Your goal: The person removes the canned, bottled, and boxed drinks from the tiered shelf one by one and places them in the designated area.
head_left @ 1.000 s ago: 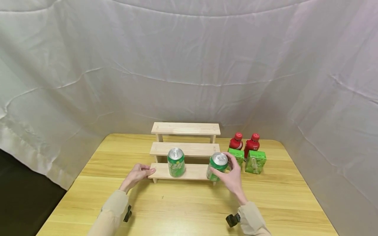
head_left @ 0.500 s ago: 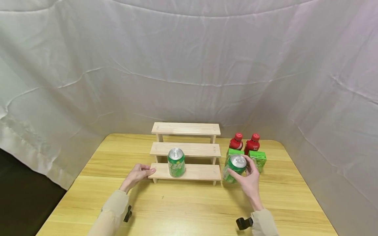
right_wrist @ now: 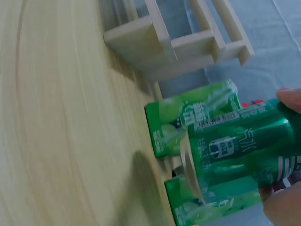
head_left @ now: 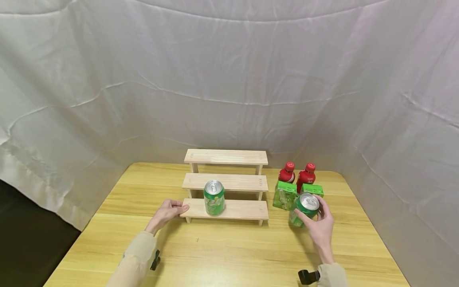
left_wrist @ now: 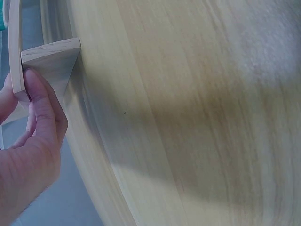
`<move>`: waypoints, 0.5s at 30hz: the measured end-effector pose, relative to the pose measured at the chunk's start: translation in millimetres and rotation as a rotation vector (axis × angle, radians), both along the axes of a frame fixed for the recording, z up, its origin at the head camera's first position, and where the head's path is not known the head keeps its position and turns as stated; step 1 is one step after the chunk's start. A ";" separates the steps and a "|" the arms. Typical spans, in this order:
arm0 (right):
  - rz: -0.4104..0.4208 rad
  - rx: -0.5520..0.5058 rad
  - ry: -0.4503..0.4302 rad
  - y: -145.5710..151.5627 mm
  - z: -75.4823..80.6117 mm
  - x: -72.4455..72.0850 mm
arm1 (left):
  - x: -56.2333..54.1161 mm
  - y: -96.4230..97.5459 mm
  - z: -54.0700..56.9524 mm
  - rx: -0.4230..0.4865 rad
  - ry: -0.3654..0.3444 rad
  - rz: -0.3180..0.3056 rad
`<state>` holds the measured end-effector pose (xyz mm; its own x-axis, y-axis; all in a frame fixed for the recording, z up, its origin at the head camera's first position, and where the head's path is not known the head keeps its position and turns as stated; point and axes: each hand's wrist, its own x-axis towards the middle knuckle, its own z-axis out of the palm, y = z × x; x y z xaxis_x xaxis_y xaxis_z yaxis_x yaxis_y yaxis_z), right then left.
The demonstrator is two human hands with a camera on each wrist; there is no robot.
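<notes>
My right hand (head_left: 321, 229) grips a green soda can (head_left: 302, 211) with thumb and fingers. In the right wrist view the can (right_wrist: 240, 150) is tilted, its base apart from the tabletop. A second green can (head_left: 214, 199) stands upright on the lowest step of a three-step wooden shelf (head_left: 244, 209). At that step's left end my left hand (head_left: 167, 213) pinches the board; in the left wrist view its thumb and fingers sit on either side of the board (left_wrist: 16, 52).
Two green drink boxes (head_left: 285, 195) stand right of the shelf, one partly hidden behind the held can. Behind them are two red bottles (head_left: 305, 176). A grey curtain (head_left: 229, 79) encloses the wooden table (head_left: 229, 251) at the back and sides.
My right hand has carried its can rightward, away from the right end of the lowest step, to in front of the drink boxes. The left hand and the other can have stayed put.
</notes>
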<state>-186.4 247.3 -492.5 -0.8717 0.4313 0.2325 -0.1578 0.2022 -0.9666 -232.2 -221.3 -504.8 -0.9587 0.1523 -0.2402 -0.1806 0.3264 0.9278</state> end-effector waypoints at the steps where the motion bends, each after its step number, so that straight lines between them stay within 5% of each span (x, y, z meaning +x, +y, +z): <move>1: -0.011 -0.007 -0.010 2.0 -0.6 0.1 | 0.2 0.2 0.2 -0.005 -0.001 0.001; 15: -0.105 -0.002 -0.136 19.5 -7.2 1.7 | 0.4 1.4 -0.6 0.006 -0.006 0.023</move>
<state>-184.7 266.8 -499.6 -0.8451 0.5221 0.1147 -0.0037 0.2089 -0.9779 -231.8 -219.9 -505.3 -0.9606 0.1316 -0.2449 -0.1934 0.3163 0.9287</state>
